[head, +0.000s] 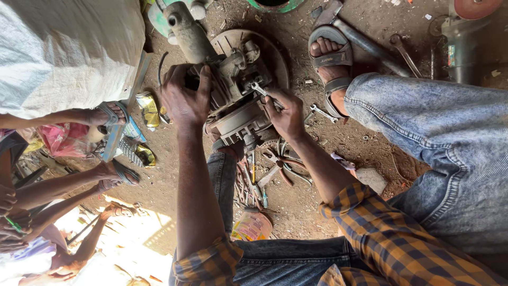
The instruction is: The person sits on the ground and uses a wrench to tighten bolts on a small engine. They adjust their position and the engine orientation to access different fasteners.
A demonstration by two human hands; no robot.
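Observation:
A greasy metal wheel-hub assembly point(238, 100) with a round plate point(275, 58) behind it rests on the dirt ground between my knees. My left hand point(185, 98) grips the assembly's left side, fingers curled over its top edge. To the right of the hub, my right hand point(286, 114) is shut on a small silver wrench point(260, 89), whose head sits on a fitting on the assembly. A thick grey shaft point(188, 32) runs up and away from the hub.
Loose pliers, wrenches and screwdrivers point(264, 175) lie below the hub. A spanner point(323, 112) lies by my sandalled foot point(330, 58). A long metal bar point(370, 47) is at top right. Other people's sandalled feet point(114, 114) and a white sack point(63, 47) are at left.

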